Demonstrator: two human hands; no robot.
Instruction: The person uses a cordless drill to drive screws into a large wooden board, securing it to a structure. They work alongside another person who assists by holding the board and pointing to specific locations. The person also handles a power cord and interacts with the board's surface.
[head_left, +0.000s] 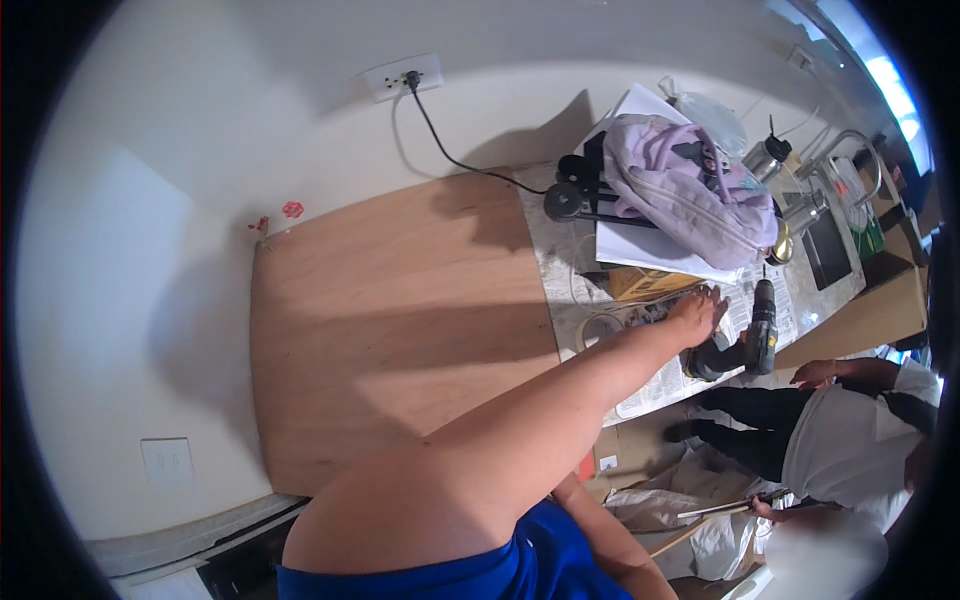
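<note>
My left arm stretches from the lower middle across to a newspaper-covered counter point(560, 250) on the right. My left hand point(697, 312) lies palm down there with its fingers apart, holding nothing. It rests among small clutter next to a roll of tape point(598, 328). A dark cordless drill point(752, 342) lies just right of the fingers. Only my right forearm point(612, 540) shows at the bottom edge; its hand is out of the picture.
A large plywood panel point(400, 310) lies against the white wall. A black cord runs from a wall outlet point(405, 78) to the counter. A lavender backpack point(690, 185), a metal bottle point(765, 155) and a tap point(850, 150) sit further along. Another person point(850, 440) crouches at right, holding a thin tool.
</note>
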